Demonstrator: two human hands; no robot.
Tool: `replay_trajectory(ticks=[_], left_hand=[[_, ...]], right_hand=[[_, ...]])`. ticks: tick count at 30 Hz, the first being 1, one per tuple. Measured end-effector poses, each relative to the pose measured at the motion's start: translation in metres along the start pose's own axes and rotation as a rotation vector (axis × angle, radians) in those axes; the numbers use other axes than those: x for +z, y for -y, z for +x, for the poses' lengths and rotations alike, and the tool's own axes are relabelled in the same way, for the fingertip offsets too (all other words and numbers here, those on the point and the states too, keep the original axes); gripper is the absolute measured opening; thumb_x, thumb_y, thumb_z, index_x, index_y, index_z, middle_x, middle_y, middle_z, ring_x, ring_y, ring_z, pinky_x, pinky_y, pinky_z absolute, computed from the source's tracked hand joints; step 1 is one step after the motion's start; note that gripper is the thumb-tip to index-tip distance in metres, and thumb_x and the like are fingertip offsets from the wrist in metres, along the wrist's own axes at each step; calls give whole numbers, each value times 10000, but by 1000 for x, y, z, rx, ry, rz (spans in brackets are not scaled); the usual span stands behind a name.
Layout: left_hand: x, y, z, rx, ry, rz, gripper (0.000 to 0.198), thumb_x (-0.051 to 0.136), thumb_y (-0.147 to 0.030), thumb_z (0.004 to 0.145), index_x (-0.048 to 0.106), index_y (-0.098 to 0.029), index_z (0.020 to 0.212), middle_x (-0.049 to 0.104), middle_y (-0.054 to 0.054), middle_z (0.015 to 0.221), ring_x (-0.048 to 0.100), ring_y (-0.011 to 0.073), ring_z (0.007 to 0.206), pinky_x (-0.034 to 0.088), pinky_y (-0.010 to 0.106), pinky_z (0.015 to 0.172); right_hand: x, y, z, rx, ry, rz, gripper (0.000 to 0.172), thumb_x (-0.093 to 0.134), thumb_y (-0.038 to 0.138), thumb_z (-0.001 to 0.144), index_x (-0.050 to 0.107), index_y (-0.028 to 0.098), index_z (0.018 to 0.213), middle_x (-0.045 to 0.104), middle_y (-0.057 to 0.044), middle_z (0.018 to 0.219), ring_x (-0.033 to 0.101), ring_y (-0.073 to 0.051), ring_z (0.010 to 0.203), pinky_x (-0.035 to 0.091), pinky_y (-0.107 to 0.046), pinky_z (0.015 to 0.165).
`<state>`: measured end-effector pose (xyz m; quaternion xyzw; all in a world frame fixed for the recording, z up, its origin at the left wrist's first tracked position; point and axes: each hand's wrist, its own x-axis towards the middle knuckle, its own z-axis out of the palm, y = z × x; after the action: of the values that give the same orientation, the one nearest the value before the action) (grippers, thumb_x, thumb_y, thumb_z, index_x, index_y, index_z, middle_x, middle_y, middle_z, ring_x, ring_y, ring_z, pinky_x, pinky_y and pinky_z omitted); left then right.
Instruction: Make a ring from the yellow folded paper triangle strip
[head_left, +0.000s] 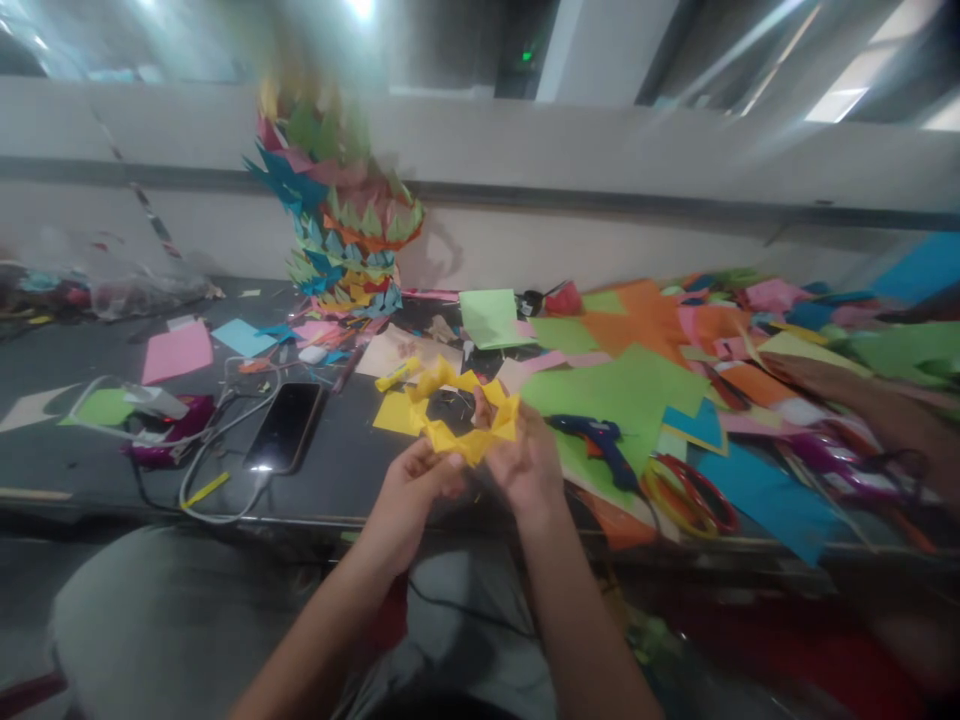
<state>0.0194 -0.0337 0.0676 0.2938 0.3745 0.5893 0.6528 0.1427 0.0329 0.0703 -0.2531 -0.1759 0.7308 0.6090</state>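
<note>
1. Nearest: forearms (334, 610), cut off at bottom edge.
2. Left grip (411, 488) and right grip (531, 464) both grasping yellow folded-paper ring (441, 441), over front of worktop (346, 456); right grip partly hidden behind it.
3. Folded-paper tower (360, 225) beyond; top blurred.
4. Glue gun (591, 438) right, on green paper (622, 385); phone (286, 428) left, cable (259, 490) attached.
5. Far right: another person's arm (862, 400), blurred, cut off.

1. A smartphone (286, 428) is lying on the dark table (345, 460); a white cable (240, 517) is meeting its near end.
2. A white charger (157, 402) is sitting against a purple power strip (161, 452).
3. A clear plastic bag (139, 292) is lying far left.
4. A green light (527, 56) is glowing above the wall (510, 240).
</note>
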Motion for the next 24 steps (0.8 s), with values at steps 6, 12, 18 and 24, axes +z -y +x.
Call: replay_trajectory(ticks=[6,12,18,24], left_hand=[[-2,-11,4,17,-97,-268,450,806,-444,572,621,-187,892,658,-1,864,616,91,684,493,171,563],[4,-7,-1,106,-75,-377,474,857,-293,524,622,-203,926,678,-8,902,641,112,811,523,196,701],[0,-4,1,112,-148,-351,425,867,-248,508,621,-177,846,659,-40,717,623,67,649,498,168,664],[-25,-10,-1,18,33,-237,538,890,-293,460,638,-161,916,565,-77,538,551,39,506,440,130,545]], right_hand=[[6,-5,-14,-260,16,-141,306,716,222,663,652,272,958,645,32,1110,596,-94,1017,463,-230,940],[13,-21,-29,-491,-63,-304,416,755,182,623,623,267,1008,605,3,1166,600,-118,951,499,-248,830],[15,-25,-49,-495,-44,-307,490,720,272,694,550,334,1150,438,3,1387,565,-161,1043,471,-336,897],[-1,-20,-47,92,-25,-95,401,618,498,751,636,245,1061,603,-53,1214,594,-190,1029,479,-349,882]])
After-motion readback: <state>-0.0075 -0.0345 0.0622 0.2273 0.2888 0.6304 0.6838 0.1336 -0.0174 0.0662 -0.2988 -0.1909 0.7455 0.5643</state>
